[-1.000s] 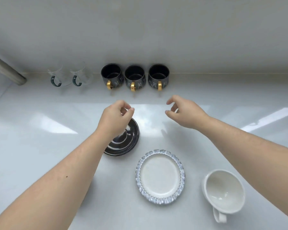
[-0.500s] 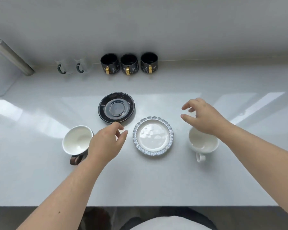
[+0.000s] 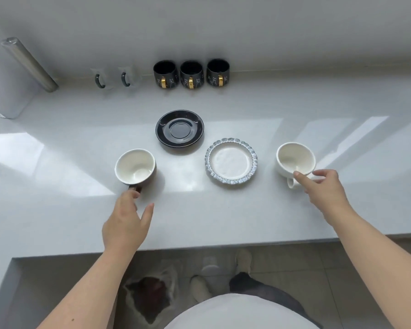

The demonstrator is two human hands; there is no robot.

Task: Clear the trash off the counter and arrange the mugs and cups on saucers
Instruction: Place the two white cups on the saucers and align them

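Note:
A dark cup with a white inside (image 3: pixel 134 166) stands left of centre on the white counter (image 3: pixel 57 210). My left hand (image 3: pixel 126 222) is just below it, fingers apart, fingertips at its handle. A black saucer (image 3: pixel 179 128) lies behind, and a white saucer with a blue scalloped rim (image 3: pixel 231 161) lies to its right. A white cup (image 3: pixel 294 160) stands at the right; my right hand (image 3: pixel 323 188) has thumb and finger spread at its handle and near rim, not closed on it.
Three black mugs with gold handles (image 3: pixel 191 73) line the back wall, with two clear glass cups (image 3: pixel 115 78) to their left. A metal cylinder (image 3: pixel 29 64) leans at the far left. Below the counter edge are a bag-lined bin (image 3: pixel 152 295) and my feet.
Both hands have drawn back from the far middle toward the near edge, the left to the dark cup, the right to the white cup. The view pulled back, showing the counter edge.

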